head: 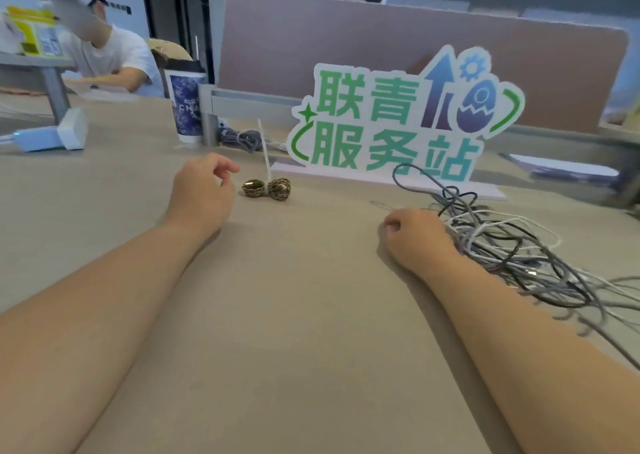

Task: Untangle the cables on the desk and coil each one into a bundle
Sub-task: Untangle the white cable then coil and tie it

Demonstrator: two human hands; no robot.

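Across the bottom of the frame, 2 bare forearms reach forward over the tan desk (pixel 294 332). The right hand (pixel 415 239), right of centre, rests knuckles-up on the desktop with its fingers tucked under; from here I cannot tell whether they hold a strand. Its outer edge touches the tangle of cables (pixel 512 246) — grey, dark and white leads knotted in 1 loose heap that trails off toward the right edge. The left hand (pixel 202 190), left of centre, has its fingers loosely curled and a narrow gap between thumb and forefinger, holding nothing. Just beside its fingertips, but apart from them, lies 1 braided brown cable bundle (pixel 266 189), already coiled and cinched at its middle by a white zip tie (pixel 265 152) whose tail stands upright.

Beyond that stands a cut-out sign (pixel 398 118) with green characters. Left of it lies a grey coiled cable (pixel 242 138), then a paper cup (pixel 187 107). Behind them runs a mauve divider panel (pixel 381 38) — and in the upper left another person (pixel 107 55) sits at a further table.
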